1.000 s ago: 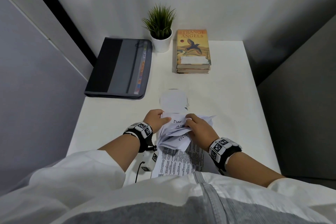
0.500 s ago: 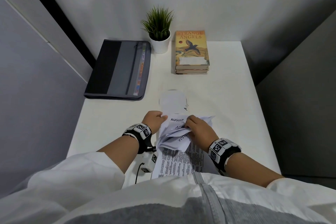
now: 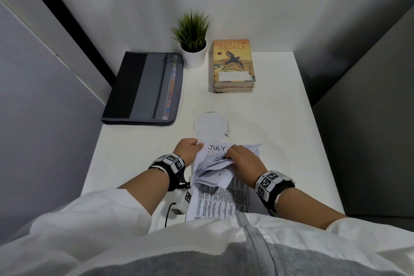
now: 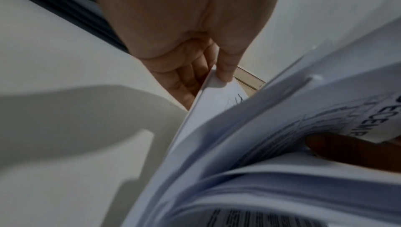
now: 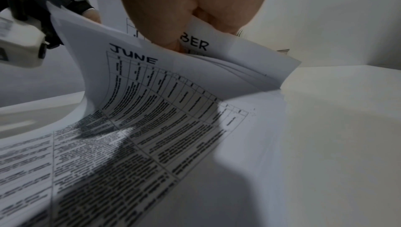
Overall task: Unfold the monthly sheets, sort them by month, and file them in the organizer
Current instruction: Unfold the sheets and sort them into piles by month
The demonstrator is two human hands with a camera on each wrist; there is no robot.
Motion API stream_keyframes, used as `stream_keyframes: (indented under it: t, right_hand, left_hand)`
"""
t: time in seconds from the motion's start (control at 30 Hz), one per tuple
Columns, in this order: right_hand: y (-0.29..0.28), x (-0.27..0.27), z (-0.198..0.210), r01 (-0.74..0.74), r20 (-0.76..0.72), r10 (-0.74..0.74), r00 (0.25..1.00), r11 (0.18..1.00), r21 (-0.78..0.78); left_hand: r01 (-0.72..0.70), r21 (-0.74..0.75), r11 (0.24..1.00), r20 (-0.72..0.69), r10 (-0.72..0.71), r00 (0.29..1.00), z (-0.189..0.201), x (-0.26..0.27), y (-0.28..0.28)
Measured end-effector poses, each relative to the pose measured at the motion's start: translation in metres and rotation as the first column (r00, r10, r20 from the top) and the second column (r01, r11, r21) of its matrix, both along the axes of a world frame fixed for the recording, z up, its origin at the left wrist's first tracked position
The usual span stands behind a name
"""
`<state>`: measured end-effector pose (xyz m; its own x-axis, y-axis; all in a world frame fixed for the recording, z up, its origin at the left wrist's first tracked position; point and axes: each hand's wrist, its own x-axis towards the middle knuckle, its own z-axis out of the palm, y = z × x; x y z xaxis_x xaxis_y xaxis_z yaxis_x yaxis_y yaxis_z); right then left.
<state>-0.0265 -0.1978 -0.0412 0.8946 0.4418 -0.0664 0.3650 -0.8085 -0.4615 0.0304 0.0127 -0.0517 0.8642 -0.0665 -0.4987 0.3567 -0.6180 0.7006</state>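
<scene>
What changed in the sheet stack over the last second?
The exposed top heading went from JUNE to AUGUST to JULY as the right hand leafed through the sheets. The left hand keeps its grip on the stack's far left corner. Organizer, books and plant stayed put.

I read "JULY" on the top sheet (image 3: 216, 148) from the head view, with "AP" just showing on a folded sheet (image 3: 218, 159) below it. The book cover (image 3: 233, 60) said "STRANGE ANGELS". My right wrist view caught "JUNE" heading a printed sheet (image 5: 134, 55), and "BER" on another sheet (image 5: 195, 43).
</scene>
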Motion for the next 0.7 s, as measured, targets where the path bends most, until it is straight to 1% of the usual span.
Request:
stream_keyframes:
  t: [0.1, 0.23, 0.4, 0.47, 0.57, 0.7]
  right_hand:
    - [0.0006, -0.0006, 0.0011, -0.006, 0.005, 0.006, 1.000, 1.000, 0.011]
    - [0.0007, -0.0007, 0.0015, 0.003, 0.002, -0.003, 1.000, 1.000, 0.008]
    - [0.0004, -0.0008, 0.0022, -0.007, 0.005, 0.007, 1.000, 1.000, 0.018]
    - [0.0004, -0.0013, 0.0026, -0.014, 0.024, 0.014, 1.000, 1.000, 0.015]
    - [-0.0002, -0.0029, 0.0021, -0.009, 0.049, 0.007, 0.999, 1.000, 0.027]
    - [-0.0003, -0.0045, 0.0011, -0.010, 0.021, 0.010, 1.000, 0.999, 0.040]
  left_hand:
    - [-0.003, 0.002, 1.000, -0.011, 0.003, 1.000, 0.0012, -0.0001, -0.0002]
    - [0.014, 0.005, 1.000, 0.046, -0.014, 0.999, 0.0001, -0.0009, -0.0013]
    - [-0.035, -0.108, 0.994, 0.015, 0.037, 0.999, -0.0019, -0.0038, -0.0038]
    - [-0.057, -0.123, 0.991, 0.003, 0.058, 0.998, -0.0023, -0.0034, -0.0036]
    - [-0.061, -0.080, 0.995, -0.014, 0.060, 0.998, -0.0015, -0.0018, -0.0004]
    - [-0.070, -0.075, 0.995, -0.029, 0.068, 0.997, -0.0034, -0.0011, 0.0031]
